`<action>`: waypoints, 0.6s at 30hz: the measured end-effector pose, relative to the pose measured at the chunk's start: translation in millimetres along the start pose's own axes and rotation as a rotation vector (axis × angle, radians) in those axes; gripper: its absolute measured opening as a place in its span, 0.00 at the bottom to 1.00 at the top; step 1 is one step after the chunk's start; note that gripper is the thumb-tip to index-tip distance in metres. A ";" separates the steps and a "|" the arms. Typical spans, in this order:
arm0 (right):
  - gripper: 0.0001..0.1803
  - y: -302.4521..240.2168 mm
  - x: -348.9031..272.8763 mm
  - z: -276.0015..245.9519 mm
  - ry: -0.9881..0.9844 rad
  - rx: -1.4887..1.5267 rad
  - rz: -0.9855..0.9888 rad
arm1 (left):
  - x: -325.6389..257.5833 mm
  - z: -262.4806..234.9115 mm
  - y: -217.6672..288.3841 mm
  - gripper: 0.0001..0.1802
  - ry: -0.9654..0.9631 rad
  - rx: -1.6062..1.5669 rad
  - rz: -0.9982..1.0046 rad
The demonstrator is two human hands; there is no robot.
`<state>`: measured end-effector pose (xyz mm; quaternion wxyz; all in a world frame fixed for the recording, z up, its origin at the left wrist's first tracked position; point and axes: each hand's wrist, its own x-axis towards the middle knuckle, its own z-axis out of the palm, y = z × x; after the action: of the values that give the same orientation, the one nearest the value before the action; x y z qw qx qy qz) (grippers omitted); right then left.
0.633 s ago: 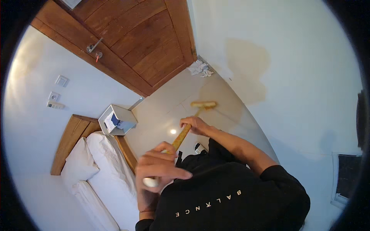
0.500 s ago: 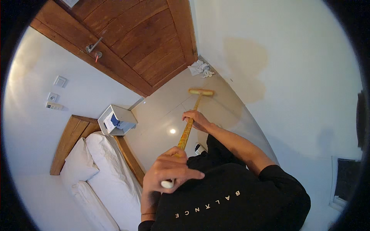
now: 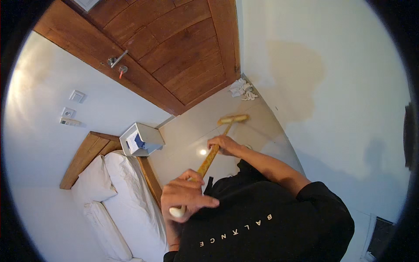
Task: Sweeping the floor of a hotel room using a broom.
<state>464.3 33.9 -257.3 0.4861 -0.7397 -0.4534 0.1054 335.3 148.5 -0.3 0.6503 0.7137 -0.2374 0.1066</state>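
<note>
A broom with a patterned yellow-brown handle slants away from me across the tiled floor. Its wide, pale-yellow head rests low by the floor ahead. My left hand is wrapped around the top of the handle, close to the cream end cap, with the thumb stretched to the right. Farther down the handle, my right hand grips it with closed fingers. Beyond the broom head, a crumpled white heap of cloth or paper lies in the corner between door and wall.
A wooden door with a metal handle stands ahead. On the left are a white bedside box holding papers and a bed with white bedding and a wooden headboard. A white wall runs along the right.
My view has shifted, so the room sits more to the right and lower. Relative to the white heap, the broom head has moved left and slightly nearer. Both hands keep their hold.
</note>
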 end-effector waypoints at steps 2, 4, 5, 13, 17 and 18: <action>0.09 15.9 2.8 -13.8 0.056 -0.023 0.037 | -0.5 -2.2 -13.8 0.06 -0.037 0.077 -0.105; 0.09 17.6 5.9 -23.6 0.102 -0.093 0.075 | 1.2 -4.5 -17.7 0.05 -0.083 0.088 -0.014; 0.09 13.3 6.0 -27.9 0.148 -0.093 0.001 | 3.4 -7.5 -16.3 0.04 -0.153 0.129 -0.042; 0.06 -83.1 -68.6 -23.5 0.001 -0.083 0.306 | -0.4 -30.9 14.2 0.09 -0.144 -0.457 0.391; 0.06 -110.0 -150.8 -3.5 -0.041 -0.005 0.360 | -33.0 -5.9 4.8 0.09 -0.281 -0.541 0.222; 0.06 -112.9 -169.4 3.8 -0.002 -0.013 0.340 | -43.2 4.9 2.3 0.09 -0.275 -0.538 0.139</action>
<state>301.9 -81.5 -215.5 0.4557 -0.8088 -0.3230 0.1839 296.0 152.3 -18.8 0.7690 0.5055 -0.3910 -0.0134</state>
